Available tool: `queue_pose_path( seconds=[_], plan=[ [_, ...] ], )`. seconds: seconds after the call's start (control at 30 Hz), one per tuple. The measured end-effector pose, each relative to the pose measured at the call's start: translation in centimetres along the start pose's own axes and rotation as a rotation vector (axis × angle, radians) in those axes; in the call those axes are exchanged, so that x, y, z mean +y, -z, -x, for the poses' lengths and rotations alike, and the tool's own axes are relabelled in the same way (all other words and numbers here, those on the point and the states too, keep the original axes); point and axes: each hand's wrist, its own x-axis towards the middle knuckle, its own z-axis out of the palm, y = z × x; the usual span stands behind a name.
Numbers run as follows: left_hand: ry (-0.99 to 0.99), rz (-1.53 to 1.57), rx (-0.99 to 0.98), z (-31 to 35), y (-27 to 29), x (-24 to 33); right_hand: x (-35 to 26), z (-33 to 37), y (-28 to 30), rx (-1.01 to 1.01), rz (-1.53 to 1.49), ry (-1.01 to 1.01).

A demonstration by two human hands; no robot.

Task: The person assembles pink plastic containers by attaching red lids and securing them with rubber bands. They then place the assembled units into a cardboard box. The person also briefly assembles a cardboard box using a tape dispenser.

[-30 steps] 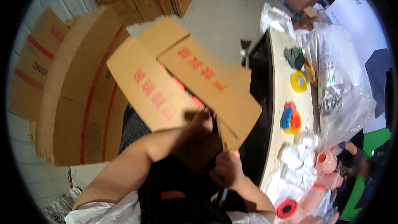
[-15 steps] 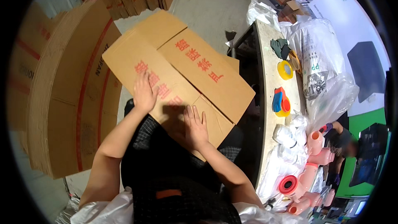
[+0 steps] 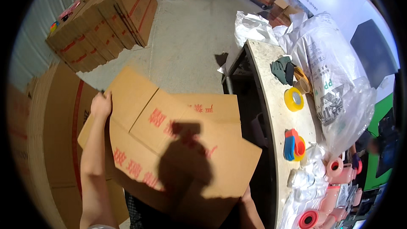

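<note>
Grip of the left hand (image 3: 101, 106) is closed over the upper left edge of the flattened cardboard box (image 3: 169, 144), fingers curled round the flap. The right hand (image 3: 246, 195) is mostly hidden beneath the box's lower right corner; whether it is clenched on the board cannot be told, though it seems to bear that corner from below.

The box is held out in front of the body, above the floor and just beside the counter (image 3: 275, 114), tilted with its left end higher. The step in hand is judged to be the handling of a flat blank taken up for opening or turning. For a next move, a firm hold on two opposite edges would be needed, with room kept from the counter's rim.

The box is plain brown corrugated board, creased into panels and flaps, printed in red characters, with a dark shadow cast across its middle. It looks stiff but light and prone to bending at the creases. A leaning stack of flat cartons (image 3: 46, 152) stands to the left.
</note>
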Motion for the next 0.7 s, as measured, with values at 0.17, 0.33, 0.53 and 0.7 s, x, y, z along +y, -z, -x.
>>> queue_pose_path(
  seconds=[0.17,0.33,0.53,0.7],
  plan=[
    [-0.074,0.043,0.0,-0.6,4.8,11.0,1.0,-4.9,-3.5,0.1,-0.123,-0.191],
    [-0.603,0.206,0.239,-4.4,17.0,31.6,-1.9,-7.5,-13.8,0.007,-0.152,-0.246],
    [-1.29,0.576,0.574,-3.8,25.2,35.9,-14.5,-15.8,-29.9,-0.259,-0.201,-0.076],
    [-0.761,0.429,0.093,-0.8,13.1,10.8,-17.9,-21.5,-42.1,-0.318,-0.293,-0.259]
  ],
)
